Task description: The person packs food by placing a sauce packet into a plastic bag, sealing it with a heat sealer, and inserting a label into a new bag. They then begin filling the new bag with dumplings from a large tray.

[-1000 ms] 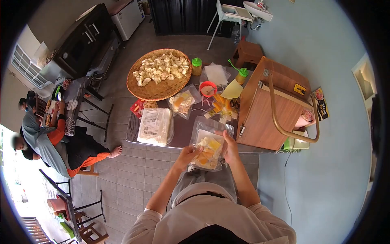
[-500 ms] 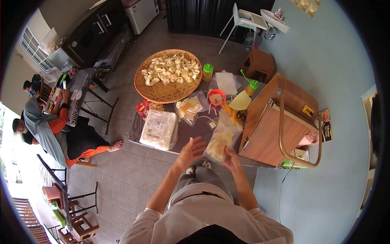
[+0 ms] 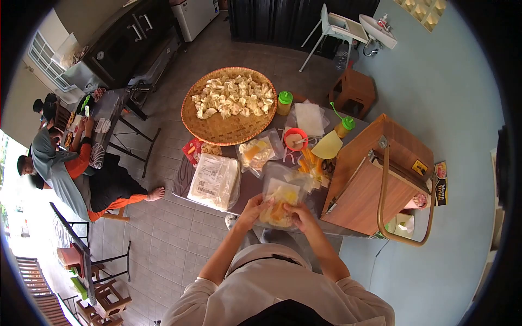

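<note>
A clear plastic bag (image 3: pixel 281 187) with pale food and orange and yellow sachets inside is held upright between my two hands, over the table's front edge. My left hand (image 3: pixel 252 211) has its fingers closed on the bag's left side. On the other side, my right hand (image 3: pixel 302 215) grips the lower right part with the thumb in front. A second filled bag (image 3: pixel 257 153) lies just behind on the table. Near it are loose orange sachets (image 3: pixel 312 167) and a red bowl (image 3: pixel 295 139) with a spoon. To the left sits a plastic-wrapped stack (image 3: pixel 213 182) with a label.
A round woven tray (image 3: pixel 228 130) carries many folded dumplings. Green-capped bottles (image 3: pixel 284 103), clear bags (image 3: pixel 309 118) and a wooden cabinet (image 3: pixel 375 179) with a curved handle stand around the table. People sit at another table (image 3: pixel 111 106) to the left.
My left hand, spread and apart from the bag before, now grips its left side. The bag has shifted left and turned more upright, with my right hand still on it.
</note>
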